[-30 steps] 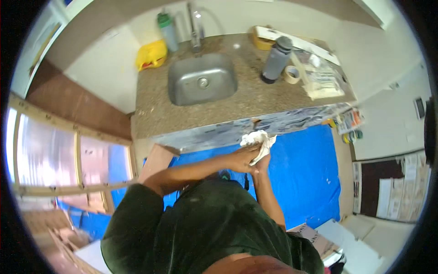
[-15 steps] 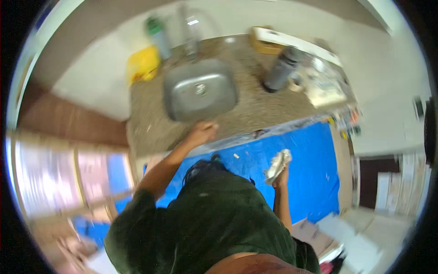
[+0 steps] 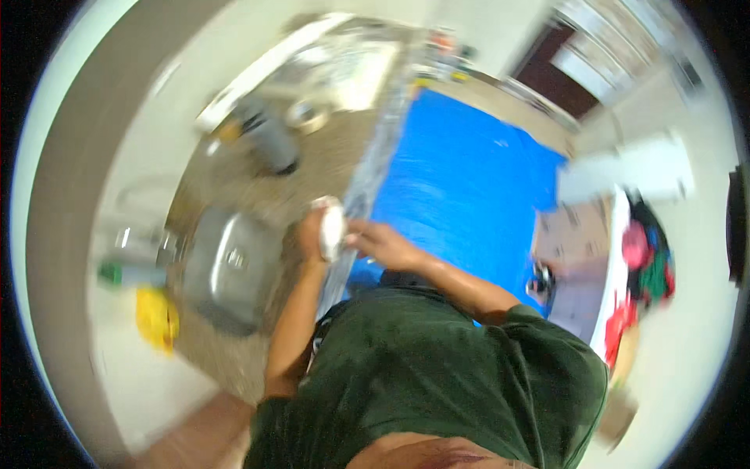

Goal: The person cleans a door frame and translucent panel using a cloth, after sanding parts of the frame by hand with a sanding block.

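Speckled brown stone makes up the counter (image 3: 258,184), which runs slantwise across the blurred view, with a steel sink (image 3: 226,270) set into it. Blue sheeting (image 3: 461,180) covers the floor beside the counter, and a strip of pale masking (image 3: 367,180) hangs along the counter's edge between stone and sheeting.

At that edge the two hands meet. The left hand (image 3: 312,234) is curled around a white rag (image 3: 331,228), which sits bunched against its palm right at the counter's rim, just beside the sink. The right hand (image 3: 387,246) reaches in from the sheeting side, its fingers (image 3: 355,230) touching the rag; blur hides whether they pinch it or only press on it. Both forearms come up from a dark green shirt (image 3: 437,367) that fills the lower middle of the view.

Farther along the counter, well apart from the hands, a dark grey bottle (image 3: 269,141) stands near a roll of tape (image 3: 306,116). Beyond them lie white papers (image 3: 344,66), too smeared to make out. On the far side of the sink a yellow thing (image 3: 156,316) sits on the counter, with a green-capped bottle (image 3: 129,273) near it. At the right rim, a white shelf edge (image 3: 613,289) holds red and pink things (image 3: 637,250), blurred.
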The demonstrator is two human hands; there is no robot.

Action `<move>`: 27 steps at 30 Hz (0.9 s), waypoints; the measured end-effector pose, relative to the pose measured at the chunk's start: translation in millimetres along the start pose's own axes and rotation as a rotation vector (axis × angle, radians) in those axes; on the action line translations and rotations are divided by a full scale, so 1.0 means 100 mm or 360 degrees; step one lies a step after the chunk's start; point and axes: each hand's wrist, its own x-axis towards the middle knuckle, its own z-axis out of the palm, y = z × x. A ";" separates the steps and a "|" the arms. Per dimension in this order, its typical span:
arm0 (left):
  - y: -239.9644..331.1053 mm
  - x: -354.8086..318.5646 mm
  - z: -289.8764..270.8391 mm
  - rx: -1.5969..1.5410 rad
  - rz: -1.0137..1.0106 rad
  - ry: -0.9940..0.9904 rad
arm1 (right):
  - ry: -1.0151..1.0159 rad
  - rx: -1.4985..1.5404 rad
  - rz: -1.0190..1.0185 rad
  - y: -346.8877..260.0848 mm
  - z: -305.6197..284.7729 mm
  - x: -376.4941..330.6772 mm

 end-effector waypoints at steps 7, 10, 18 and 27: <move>0.38 0.01 1.40 -0.0986 -0.0383 -0.0978 | 0.0820 -0.1135 -0.1521 0.25 -0.63 -0.25; 0.59 -0.05 2.53 -0.0898 -0.0490 -0.1454 | 0.1523 -0.1375 -0.1119 0.37 -1.16 -0.56; 0.82 -1.10 5.04 -0.0679 -0.0879 -0.2424 | 0.2445 -0.0908 -0.0119 0.65 -2.63 -2.29; 1.26 -2.26 7.11 -0.0620 -0.1494 -0.3221 | 0.1967 -0.0103 0.0637 1.59 -2.51 -4.08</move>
